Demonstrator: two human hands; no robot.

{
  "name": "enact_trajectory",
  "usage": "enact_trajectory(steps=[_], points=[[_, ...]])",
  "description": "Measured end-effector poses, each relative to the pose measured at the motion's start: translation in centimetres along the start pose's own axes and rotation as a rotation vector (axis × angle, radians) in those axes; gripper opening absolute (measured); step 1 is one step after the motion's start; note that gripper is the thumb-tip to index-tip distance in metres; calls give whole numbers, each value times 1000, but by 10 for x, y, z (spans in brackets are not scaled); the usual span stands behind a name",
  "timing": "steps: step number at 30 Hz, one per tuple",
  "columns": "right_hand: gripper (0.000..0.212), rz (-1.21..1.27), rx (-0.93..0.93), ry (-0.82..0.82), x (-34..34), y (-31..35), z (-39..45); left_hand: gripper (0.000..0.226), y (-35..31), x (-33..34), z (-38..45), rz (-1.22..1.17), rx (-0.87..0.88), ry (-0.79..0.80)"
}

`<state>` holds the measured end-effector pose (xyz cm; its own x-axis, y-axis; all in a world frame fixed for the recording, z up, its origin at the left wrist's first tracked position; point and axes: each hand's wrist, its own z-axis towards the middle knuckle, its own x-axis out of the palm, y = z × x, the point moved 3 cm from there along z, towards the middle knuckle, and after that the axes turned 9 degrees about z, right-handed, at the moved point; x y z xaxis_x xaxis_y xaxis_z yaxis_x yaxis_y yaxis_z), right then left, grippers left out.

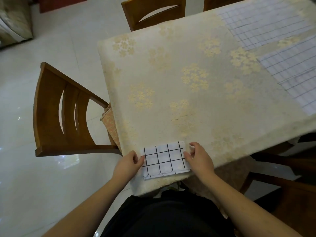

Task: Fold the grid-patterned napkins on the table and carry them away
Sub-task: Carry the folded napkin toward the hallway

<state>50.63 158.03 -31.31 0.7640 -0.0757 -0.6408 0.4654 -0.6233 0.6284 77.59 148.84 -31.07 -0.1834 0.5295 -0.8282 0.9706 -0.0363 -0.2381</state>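
A folded white napkin with a black grid (165,159) lies at the table's near edge, its layers stacked. My left hand (130,162) pinches its left edge between thumb and fingers. My right hand (198,157) pinches its right edge the same way. Two more grid-patterned napkins lie spread flat at the far right of the table: one at the back (261,23) and one nearer along the right edge (294,72).
The table carries a cream tablecloth with gold flowers (171,74). A wooden chair (68,113) stands at the left side, another (153,12) at the far end. A dark wooden chair (282,185) sits close on my right. White tiled floor lies to the left.
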Motion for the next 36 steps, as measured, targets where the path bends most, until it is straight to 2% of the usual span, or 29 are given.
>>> enact_trajectory(steps=[2, 4, 6, 8, 10, 13, 19, 36], points=[[46, -59, -107, -89, -3, 4, 2, 34, -2, -5, -1, 76, 115, -184], [46, -128, -251, -120, 2, 10, 2, 34, -7, -3, -2, 184, 412, -383], [51, -191, -381, -87, 16, 18, -2, 56, -9, 11, 1, 352, 664, -389], [57, -284, -468, -44, 37, 24, -8, 77, -8, 25, 5, 476, 759, -294], [62, -402, -536, -8, 57, 27, -13, 86, -6, 37, 9, 536, 746, -197], [68, -493, -505, 74, 74, 22, -11, 88, -5, 47, 8, 565, 712, -136], [72, -553, -482, 154, 75, 9, -4, 89, -7, 47, 8, 555, 668, -99], [72, -621, -469, 224, 67, 10, 0, 94, -8, 46, -1, 595, 570, 16]])
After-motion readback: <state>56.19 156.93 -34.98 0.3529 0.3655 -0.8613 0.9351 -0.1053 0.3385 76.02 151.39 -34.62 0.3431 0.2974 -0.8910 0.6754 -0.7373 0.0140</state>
